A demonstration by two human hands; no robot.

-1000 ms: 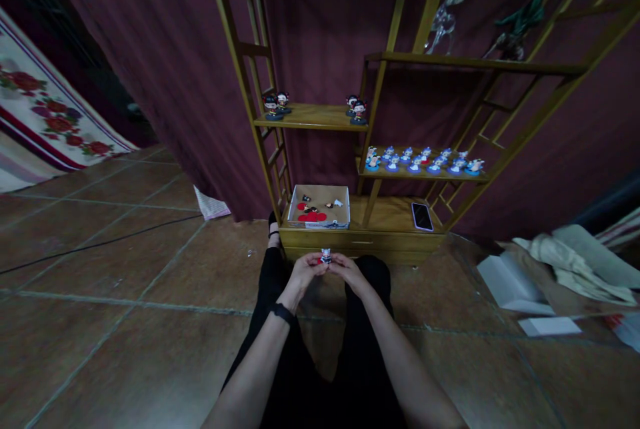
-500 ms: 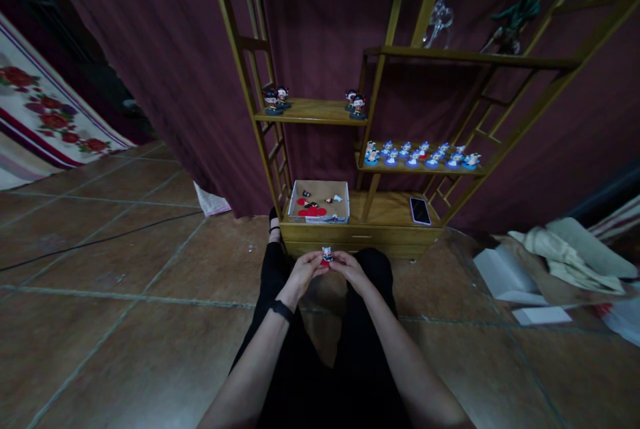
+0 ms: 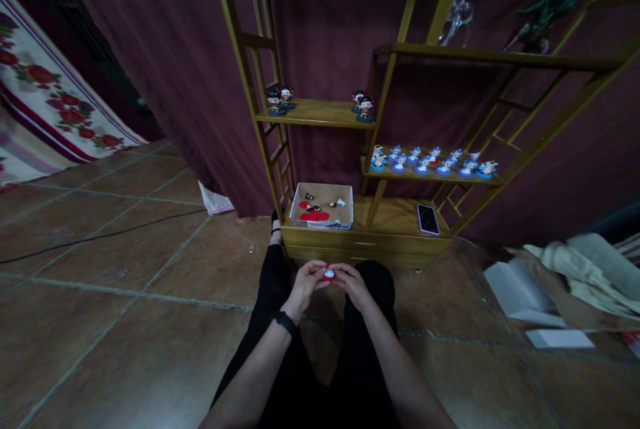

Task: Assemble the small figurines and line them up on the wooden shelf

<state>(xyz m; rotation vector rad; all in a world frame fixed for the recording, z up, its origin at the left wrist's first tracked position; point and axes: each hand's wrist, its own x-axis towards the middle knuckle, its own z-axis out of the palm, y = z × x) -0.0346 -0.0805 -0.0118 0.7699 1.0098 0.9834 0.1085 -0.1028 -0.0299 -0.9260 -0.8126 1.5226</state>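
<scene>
Between my fingertips, above my knees, is a small figurine point(image 3: 329, 274) with a white top and a red base. From the left side my left hand point(image 3: 309, 280) pinches it, a dark band around that wrist. My right hand point(image 3: 351, 282) grips it from the right. Just beyond my hands, a shallow cardboard box point(image 3: 345, 190) on the low cabinet holds several red discs point(image 3: 314, 215) and small dark and white figure pieces point(image 3: 341, 202).
Dark-haired figurines point(image 3: 365, 108) stand on the upper left shelf point(image 3: 320, 111). Several blue-and-white figurines point(image 3: 424, 164) fill the right shelf. A phone point(image 3: 428, 220) lies on the cabinet. White boxes point(image 3: 523, 292) and cloth point(image 3: 585, 276) are on the floor at right.
Both hands have dropped slightly with the figurine. It has turned or tilted, so its eared front no longer shows and a rounded white top faces me. The camera view has shifted a little.
</scene>
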